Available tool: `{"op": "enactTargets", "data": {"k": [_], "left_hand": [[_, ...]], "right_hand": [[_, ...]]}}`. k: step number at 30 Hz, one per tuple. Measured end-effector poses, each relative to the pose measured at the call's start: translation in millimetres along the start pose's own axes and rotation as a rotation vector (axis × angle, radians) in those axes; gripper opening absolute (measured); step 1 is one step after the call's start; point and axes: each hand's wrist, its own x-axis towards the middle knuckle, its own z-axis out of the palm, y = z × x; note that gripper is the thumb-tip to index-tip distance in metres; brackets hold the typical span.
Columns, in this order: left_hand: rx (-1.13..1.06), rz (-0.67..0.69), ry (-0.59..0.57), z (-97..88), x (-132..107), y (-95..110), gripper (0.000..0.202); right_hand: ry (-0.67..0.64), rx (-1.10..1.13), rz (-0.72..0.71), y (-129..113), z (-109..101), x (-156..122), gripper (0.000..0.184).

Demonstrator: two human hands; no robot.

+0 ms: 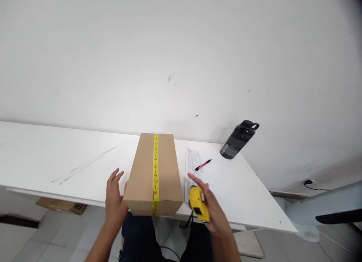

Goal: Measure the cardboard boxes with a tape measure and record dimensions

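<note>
A closed cardboard box with yellow printed tape down its top stands at the table's front edge, its near end jutting past it. At its left near corner is my left hand, fingers stretched up and spread; the thumb side is close against the box, and whether it presses there I cannot tell. My right hand is wrapped round a yellow tape measure to the right of the box, index finger extended. No drawn-out blade shows. A sheet with writing lies beside the box, and a red and black pen rests by it.
A dark water bottle stands on the white table at the back right, near the wall. Under the table at the left lies another cardboard box. A black plug with a cable sits at the wall on the right.
</note>
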Motion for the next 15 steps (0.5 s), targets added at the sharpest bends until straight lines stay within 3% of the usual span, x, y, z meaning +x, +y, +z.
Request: {"op": "enactTargets", "data": {"k": [3, 5, 6, 9, 12, 15], "left_hand": [[-0.132, 0.040, 0.299, -13.4, -51, 31, 0.035], [-0.162, 0.256, 0.263, -25.6, -71, 53, 0.034], [-0.148, 0.414, 0.183, -31.9, -74, 65, 0.032], [-0.056, 0.858, -0.038, -45.9, -62, 99, 0.021], [0.002, 0.991, -0.014, -46.4, -40, 122, 0.009], [0.023, 1.008, 0.059, -42.7, -31, 125, 0.007]], "right_hand": [[-0.053, -0.050, -0.097, -26, -10, -11, 0.079], [-0.098, -0.082, -0.157, -37, -1, -19, 0.080], [-0.119, -0.111, -0.188, -41, 8, -23, 0.079], [-0.195, -0.213, -0.268, -44, 48, -37, 0.071], [-0.337, -0.297, -0.341, -43, 78, -48, 0.062], [-0.311, -0.323, -0.501, -41, 84, -53, 0.061]]}}
